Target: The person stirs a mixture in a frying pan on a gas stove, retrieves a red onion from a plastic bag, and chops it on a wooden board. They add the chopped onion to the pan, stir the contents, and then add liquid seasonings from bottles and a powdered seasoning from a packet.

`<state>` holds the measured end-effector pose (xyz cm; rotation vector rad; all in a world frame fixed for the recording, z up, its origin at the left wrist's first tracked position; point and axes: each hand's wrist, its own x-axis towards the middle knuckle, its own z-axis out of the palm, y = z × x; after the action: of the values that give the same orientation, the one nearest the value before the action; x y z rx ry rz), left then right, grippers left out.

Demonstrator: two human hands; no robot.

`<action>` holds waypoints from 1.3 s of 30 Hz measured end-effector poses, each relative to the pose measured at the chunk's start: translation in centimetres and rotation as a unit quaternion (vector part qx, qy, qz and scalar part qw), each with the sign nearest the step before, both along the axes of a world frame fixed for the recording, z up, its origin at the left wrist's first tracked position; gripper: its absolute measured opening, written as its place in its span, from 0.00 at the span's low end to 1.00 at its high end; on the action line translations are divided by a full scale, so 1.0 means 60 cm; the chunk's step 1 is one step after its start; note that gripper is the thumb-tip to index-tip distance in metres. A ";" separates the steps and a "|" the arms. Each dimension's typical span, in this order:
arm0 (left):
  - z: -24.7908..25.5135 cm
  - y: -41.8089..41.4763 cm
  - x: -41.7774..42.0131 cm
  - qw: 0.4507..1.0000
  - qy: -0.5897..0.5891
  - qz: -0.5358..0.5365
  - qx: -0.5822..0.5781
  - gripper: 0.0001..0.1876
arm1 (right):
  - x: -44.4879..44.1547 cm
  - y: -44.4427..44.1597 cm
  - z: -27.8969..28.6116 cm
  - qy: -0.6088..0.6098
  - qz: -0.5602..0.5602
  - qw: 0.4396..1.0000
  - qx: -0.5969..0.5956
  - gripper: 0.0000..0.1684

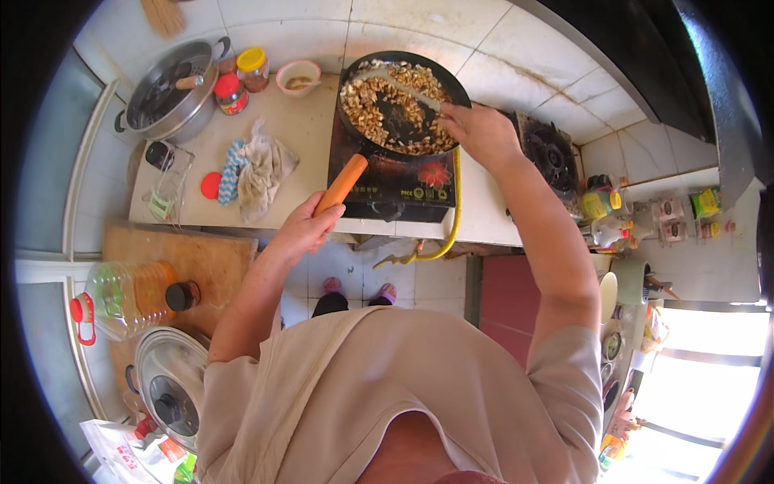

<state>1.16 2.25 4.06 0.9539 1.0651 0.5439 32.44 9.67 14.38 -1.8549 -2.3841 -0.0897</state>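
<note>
My left hand (pixel 311 224) grips the orange handle (pixel 342 184) of a black frying pan (pixel 464 91). The pan sits over a black gas cooktop (pixel 393 193) with a red flower print. Browned, chopped food pieces (pixel 366 118) lie in a ring around the pan, and the dark bottom shows in the middle. In my right hand (pixel 484 130) is a spatula (pixel 417 95), its head among the pieces at the pan's far left side. What the pieces are, I cannot tell.
Left of the cooktop are a small bowl (pixel 298 78), lidded jars (pixel 231 95), a steel steamer pot (pixel 172 91) and crumpled cloths (pixel 263 172). A yellow gas hose (pixel 456 206) hangs over the counter's front edge. Another burner (pixel 551 154) stands to the right. An oil jug (pixel 130 296) rests on a wooden board (pixel 224 254).
</note>
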 end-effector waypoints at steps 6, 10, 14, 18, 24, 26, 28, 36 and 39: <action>-0.005 0.007 -0.023 0.999 0.017 0.030 0.006 0.14 | 0.017 -0.142 0.156 -0.134 0.008 0.991 -0.002 0.14; -0.002 0.009 -0.020 1.000 0.010 0.023 0.003 0.14 | 0.040 -0.187 0.177 -0.075 0.032 0.996 -0.037 0.14; 0.004 0.012 -0.016 1.000 0.014 0.016 0.002 0.14 | 0.047 -0.109 0.103 -0.063 -0.032 0.997 -0.005 0.15; -0.008 0.013 -0.016 1.000 0.007 0.013 0.008 0.15 | 0.056 -0.022 0.055 0.016 -0.046 0.996 0.072 0.17; -0.006 0.013 -0.014 1.000 -0.004 0.015 0.008 0.15 | 0.075 -0.066 0.109 -0.080 -0.040 0.995 -0.034 0.17; -0.007 0.010 -0.020 1.000 0.002 0.023 -0.001 0.15 | 0.064 -0.110 0.176 0.006 -0.031 0.995 -0.100 0.16; -0.005 0.008 -0.021 1.000 -0.006 0.026 -0.010 0.15 | 0.041 -0.144 0.225 -0.036 -0.046 0.989 -0.133 0.15; -0.002 0.014 -0.016 1.000 -0.008 0.011 -0.012 0.19 | 0.067 -0.018 0.139 -0.076 -0.014 0.997 -0.017 0.15; -0.003 0.018 -0.014 1.000 -0.010 0.003 -0.009 0.20 | 0.100 0.000 0.123 -0.106 -0.032 0.993 -0.050 0.15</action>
<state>0.30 3.31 3.91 0.9287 1.0543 0.5463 38.45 9.68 21.77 -2.0623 -2.5084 -0.1861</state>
